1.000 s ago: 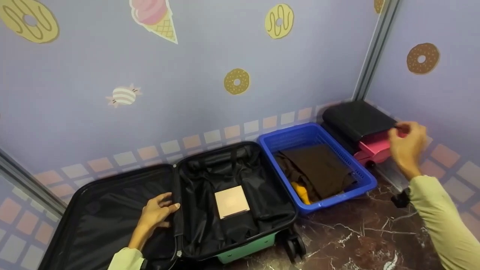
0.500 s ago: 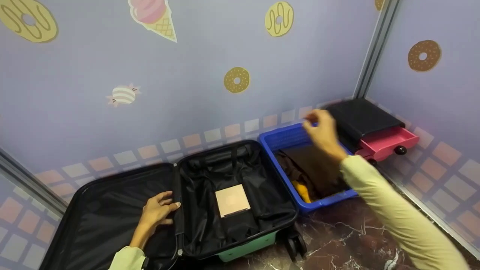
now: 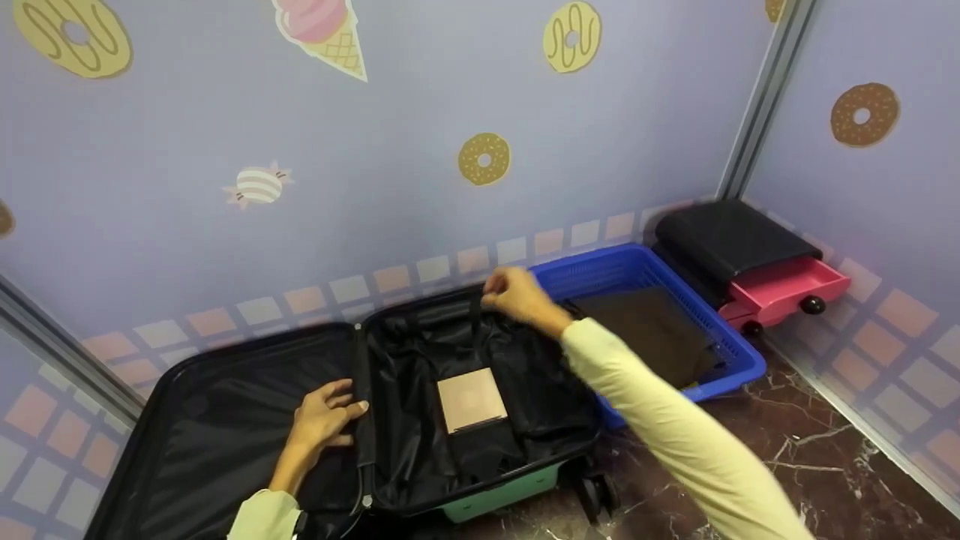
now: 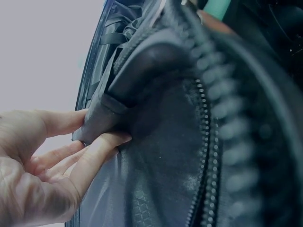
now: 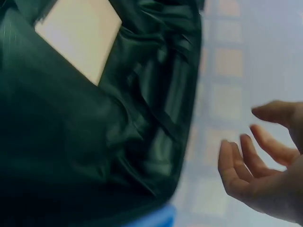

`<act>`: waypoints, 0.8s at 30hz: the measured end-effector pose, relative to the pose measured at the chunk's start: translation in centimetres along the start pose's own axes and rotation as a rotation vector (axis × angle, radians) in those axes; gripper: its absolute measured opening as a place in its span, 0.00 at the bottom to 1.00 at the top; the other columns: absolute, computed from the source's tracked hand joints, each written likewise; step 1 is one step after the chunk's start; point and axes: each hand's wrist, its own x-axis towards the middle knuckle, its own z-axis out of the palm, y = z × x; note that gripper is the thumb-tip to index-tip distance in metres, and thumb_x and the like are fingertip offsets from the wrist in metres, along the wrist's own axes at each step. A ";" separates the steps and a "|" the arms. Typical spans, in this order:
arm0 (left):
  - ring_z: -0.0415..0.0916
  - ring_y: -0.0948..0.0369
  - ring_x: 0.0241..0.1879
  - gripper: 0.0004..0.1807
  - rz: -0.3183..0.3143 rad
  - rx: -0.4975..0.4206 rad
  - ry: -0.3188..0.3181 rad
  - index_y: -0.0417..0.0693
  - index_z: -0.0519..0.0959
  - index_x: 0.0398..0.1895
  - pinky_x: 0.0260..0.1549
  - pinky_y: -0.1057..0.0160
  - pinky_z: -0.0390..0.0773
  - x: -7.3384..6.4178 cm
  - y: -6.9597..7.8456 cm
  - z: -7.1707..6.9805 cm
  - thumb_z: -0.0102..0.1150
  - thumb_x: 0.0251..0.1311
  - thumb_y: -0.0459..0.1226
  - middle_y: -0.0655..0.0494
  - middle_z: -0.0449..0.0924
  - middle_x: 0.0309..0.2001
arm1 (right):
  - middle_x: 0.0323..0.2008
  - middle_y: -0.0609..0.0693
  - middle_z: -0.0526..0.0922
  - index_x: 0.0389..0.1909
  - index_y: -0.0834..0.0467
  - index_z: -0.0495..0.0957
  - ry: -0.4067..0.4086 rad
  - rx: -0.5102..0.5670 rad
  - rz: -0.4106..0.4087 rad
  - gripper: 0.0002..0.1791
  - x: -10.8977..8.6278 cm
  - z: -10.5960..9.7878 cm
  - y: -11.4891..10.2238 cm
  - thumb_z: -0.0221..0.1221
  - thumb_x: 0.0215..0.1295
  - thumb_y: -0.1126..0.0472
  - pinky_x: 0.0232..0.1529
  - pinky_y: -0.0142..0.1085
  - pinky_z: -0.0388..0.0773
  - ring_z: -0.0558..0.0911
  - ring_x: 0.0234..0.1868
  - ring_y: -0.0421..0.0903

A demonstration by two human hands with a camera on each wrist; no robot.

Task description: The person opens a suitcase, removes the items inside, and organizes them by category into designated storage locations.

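A suitcase (image 3: 480, 487) with a black lining and green shell lies spread open in the head view. My left hand (image 3: 322, 420) is at its middle hinge strip. In the left wrist view, the thumb and fingers of my left hand (image 4: 61, 165) pinch the black fabric edge from both sides, beside a zipper (image 4: 206, 118). A flat beige square (image 3: 472, 400) lies inside the right half. Over the far rim of that half hovers my right hand (image 3: 517, 292). The right wrist view shows my right hand (image 5: 265, 165) with loosely bent fingers, thumb apart, holding nothing.
A blue basket (image 3: 739, 367) with folded dark brown cloth stands right of the suitcase, partly behind my right sleeve. Beyond it, by the corner, sits a black box (image 3: 739, 236) with a pink drawer (image 3: 795, 289) pulled out. A patterned wall rises behind everything.
My right hand has moved left, from the pink drawer across the blue basket to above the suitcase. The left hand keeps its place at the hinge strip.
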 end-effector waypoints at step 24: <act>0.74 0.34 0.66 0.34 -0.009 0.024 -0.012 0.33 0.64 0.77 0.42 0.47 0.90 0.2 -0.2 0.0 0.62 0.72 0.35 0.26 0.66 0.72 | 0.75 0.49 0.68 0.76 0.43 0.71 -0.702 -0.662 0.103 0.49 -2.8 10.9 0.0 0.81 0.51 0.45 0.72 0.51 0.72 0.66 0.77 0.55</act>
